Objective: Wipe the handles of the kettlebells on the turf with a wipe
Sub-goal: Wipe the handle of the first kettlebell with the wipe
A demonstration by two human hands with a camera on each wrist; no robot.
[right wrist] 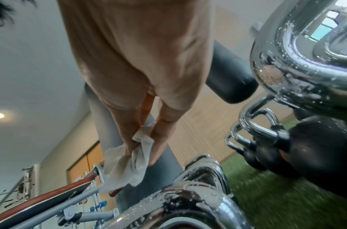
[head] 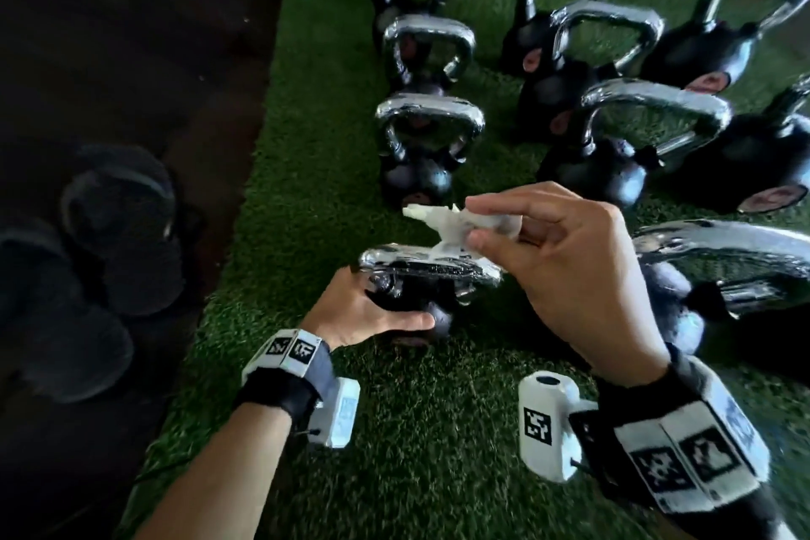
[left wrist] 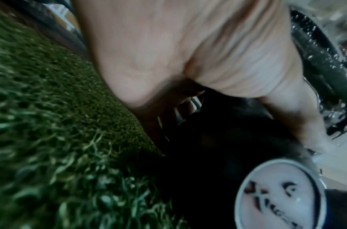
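wipe held over the nearest kettlebell handle

the right hand [head: 565, 272] pinches a crumpled white wipe [head: 456, 228] between thumb and forefinger, the other fingers loosely curled; the wipe's lower end touches the chrome handle [head: 420, 261] of the nearest kettlebell [head: 416, 307], which stands on the green turf [head: 416, 430]. the left hand [head: 368, 311] cups that kettlebell's black body from the left, thumb along its near side, fingers wrapped behind and hidden. water drops bead on the handle. more kettlebells [head: 420, 136] stand in rows beyond and to the right, on the same turf
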